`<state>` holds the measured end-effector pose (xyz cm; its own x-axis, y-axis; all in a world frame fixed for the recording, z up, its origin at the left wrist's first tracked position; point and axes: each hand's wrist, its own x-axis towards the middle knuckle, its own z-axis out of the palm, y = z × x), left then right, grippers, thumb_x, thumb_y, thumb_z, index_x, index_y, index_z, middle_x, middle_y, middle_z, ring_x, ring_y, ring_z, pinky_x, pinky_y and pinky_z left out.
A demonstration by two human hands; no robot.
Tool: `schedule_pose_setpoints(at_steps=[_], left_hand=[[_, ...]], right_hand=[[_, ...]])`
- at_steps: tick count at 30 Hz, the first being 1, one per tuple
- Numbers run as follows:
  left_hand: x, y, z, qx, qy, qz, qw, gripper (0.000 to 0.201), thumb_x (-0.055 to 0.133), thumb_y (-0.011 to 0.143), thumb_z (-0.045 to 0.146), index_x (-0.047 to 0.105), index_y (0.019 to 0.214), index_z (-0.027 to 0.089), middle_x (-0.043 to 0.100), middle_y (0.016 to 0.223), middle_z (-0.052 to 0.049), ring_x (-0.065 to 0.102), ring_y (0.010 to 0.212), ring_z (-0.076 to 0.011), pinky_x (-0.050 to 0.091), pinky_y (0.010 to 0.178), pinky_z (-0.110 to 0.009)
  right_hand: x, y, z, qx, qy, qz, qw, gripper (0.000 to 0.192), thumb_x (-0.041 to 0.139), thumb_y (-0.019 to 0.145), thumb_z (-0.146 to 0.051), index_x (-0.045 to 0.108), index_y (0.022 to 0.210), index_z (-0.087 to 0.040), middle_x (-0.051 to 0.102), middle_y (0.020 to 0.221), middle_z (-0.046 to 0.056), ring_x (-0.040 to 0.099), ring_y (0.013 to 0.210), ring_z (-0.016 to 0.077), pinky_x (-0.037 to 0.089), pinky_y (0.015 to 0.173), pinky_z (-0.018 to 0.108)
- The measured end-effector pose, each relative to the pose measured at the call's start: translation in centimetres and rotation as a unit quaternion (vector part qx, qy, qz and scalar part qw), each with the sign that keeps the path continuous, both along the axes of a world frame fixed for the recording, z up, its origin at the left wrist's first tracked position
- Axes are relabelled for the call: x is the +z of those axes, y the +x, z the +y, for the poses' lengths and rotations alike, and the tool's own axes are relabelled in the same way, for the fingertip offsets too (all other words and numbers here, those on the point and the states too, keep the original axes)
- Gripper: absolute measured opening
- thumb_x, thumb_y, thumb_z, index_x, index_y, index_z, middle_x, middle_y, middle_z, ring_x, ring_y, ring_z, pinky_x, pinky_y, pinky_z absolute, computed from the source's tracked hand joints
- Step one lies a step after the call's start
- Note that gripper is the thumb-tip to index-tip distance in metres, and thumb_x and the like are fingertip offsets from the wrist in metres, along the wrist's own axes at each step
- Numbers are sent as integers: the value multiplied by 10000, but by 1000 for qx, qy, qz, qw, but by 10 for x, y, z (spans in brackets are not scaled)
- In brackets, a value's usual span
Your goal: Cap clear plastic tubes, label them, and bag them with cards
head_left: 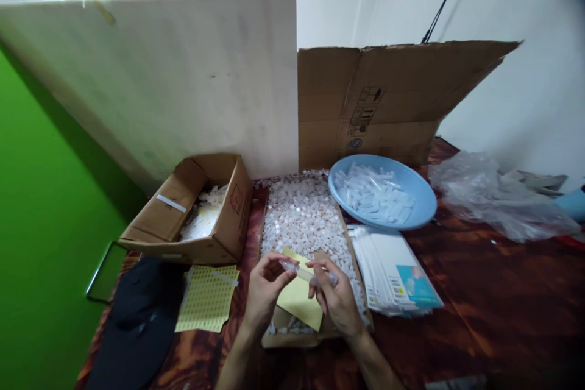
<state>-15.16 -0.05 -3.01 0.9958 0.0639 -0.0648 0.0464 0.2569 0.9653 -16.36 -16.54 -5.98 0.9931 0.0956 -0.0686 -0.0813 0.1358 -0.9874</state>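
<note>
Steadily Holding a Small Tube

Broadly, the tray of white pieces (pixel 306 219) lies beneath. The left hand (pixel 264 292) and right hand (pixel 336 298) pinch a clear tube (pixel 307 273) closed-fingered above a yellow sheet (pixel 299 301); best kept level, fingertips near its ends.

Both hands meet over a flat cardboard tray (pixel 345 237) heaped with small white plastic pieces (pixel 304 213). The left hand (pixel 265 286) and right hand (pixel 336 298) pinch the two ends of a small clear tube (pixel 304 272) above a yellow sheet (pixel 299 295). A blue bowl (pixel 423 195) of clear tubes sits behind, printed packets (pixel 395 274) to the right, an open cardboard box (pixel 192 210) to the left.
</note>
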Motion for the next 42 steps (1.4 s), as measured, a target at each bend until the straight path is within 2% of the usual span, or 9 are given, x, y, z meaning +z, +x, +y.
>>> schedule_pose_setpoints(at_steps=[5,8,12,16,23,31,36,39,42], left_hand=[[-10,1,2,65,-10,7,998,333,889,696,287,665,916,177,780,879,-52,710,809,-173,533,737,-237],[-11,-1,1,20,-14,9,1000,321,887,698,274,684,923,168,787,944,-88,722,868,-203,544,782,-271],[-9,0,-1,-11,-23,2,1000,310,867,725,271,698,963,167,778,1027,-116,723,948,-232,549,834,-307],[-13,1,-5,41,-43,22,998,354,878,706,272,690,989,169,773,1008,-101,722,963,-232,544,855,-313],[-21,-3,-13,94,-54,43,993,417,901,674,340,667,974,171,751,917,-48,698,842,-174,516,786,-257],[-28,-5,-12,128,-51,45,989,428,922,632,402,682,889,157,716,808,-20,638,707,-131,484,682,-216],[-17,-11,-12,55,-34,6,998,361,897,686,301,718,971,170,744,1026,-97,688,930,-219,529,815,-294],[-4,-14,-16,84,-146,-22,985,476,859,735,261,678,1174,222,670,1189,-83,657,1063,-218,517,927,-311],[2,-11,-16,118,-311,-17,943,383,773,816,260,664,1180,219,618,1058,-30,637,848,-112,533,824,-234]], right_hand=[[6,7,2,-57,-81,-118,988,319,735,854,-427,667,1069,-201,675,1008,77,605,760,166,497,655,244],[0,12,5,-47,-24,-48,997,313,623,927,-493,624,847,-191,647,727,32,528,572,133,397,495,213],[-5,15,7,-26,30,20,999,393,600,916,-567,601,1013,-186,648,692,3,369,396,81,247,384,203],[0,12,3,-59,-85,-92,990,264,716,864,-380,663,1054,-203,691,1005,61,612,731,163,487,682,261],[7,12,-2,-46,-135,-139,980,178,654,911,-340,696,1029,-213,710,1029,65,653,1001,237,492,876,307],[4,7,1,-45,-141,-139,979,139,691,861,-261,687,990,-210,718,965,53,665,928,223,490,823,297],[6,11,-3,47,-75,-31,996,377,535,975,-505,665,845,-176,605,571,-11,471,426,123,336,442,239],[5,11,-2,23,-149,-91,984,295,600,955,-439,701,859,-179,682,677,32,617,595,172,451,579,266],[2,9,3,12,-198,-224,954,149,633,935,-299,721,1013,-207,740,972,82,683,930,237,502,826,326]])
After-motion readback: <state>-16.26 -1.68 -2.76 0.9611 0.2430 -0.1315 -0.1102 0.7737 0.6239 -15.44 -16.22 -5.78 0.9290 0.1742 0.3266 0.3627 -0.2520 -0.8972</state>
